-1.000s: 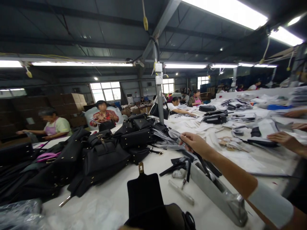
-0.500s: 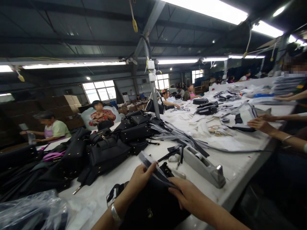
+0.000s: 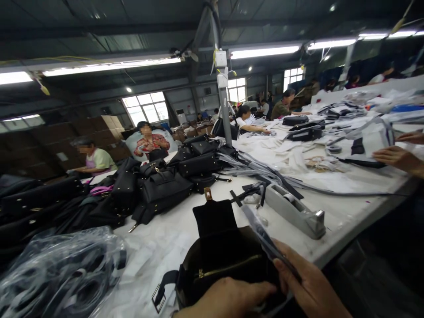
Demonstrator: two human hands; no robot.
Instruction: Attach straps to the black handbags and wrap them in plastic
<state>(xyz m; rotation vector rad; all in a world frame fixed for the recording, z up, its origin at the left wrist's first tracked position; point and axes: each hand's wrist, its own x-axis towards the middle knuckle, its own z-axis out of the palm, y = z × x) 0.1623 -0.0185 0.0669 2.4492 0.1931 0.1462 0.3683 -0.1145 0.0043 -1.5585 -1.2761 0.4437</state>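
A black handbag (image 3: 228, 260) stands on the table before me, its flap (image 3: 215, 221) raised and a gold clasp at the flap's tip. A gold zipper runs across its top. My left hand (image 3: 232, 296) lies across the front of the bag, a finger stretched out to the right; its other fingers are partly hidden. Pinched in my right hand (image 3: 301, 278), over the bag's right side, is a strap in clear plastic wrap (image 3: 258, 227). A side strap with a silver buckle (image 3: 159, 298) hangs at the bag's left.
Black bags (image 3: 165, 190) are piled at the left and back. A plastic sack of straps (image 3: 76, 269) lies at front left. A grey tape dispenser (image 3: 294, 212) stands at right, near wrapped straps (image 3: 258, 170). A co-worker's hand (image 3: 397, 157) is at far right.
The bag's flap now stands raised, showing the zipper. My left hand has let go of the wrapped strap and dropped to the bag's front; my right hand holds the strap at the right.
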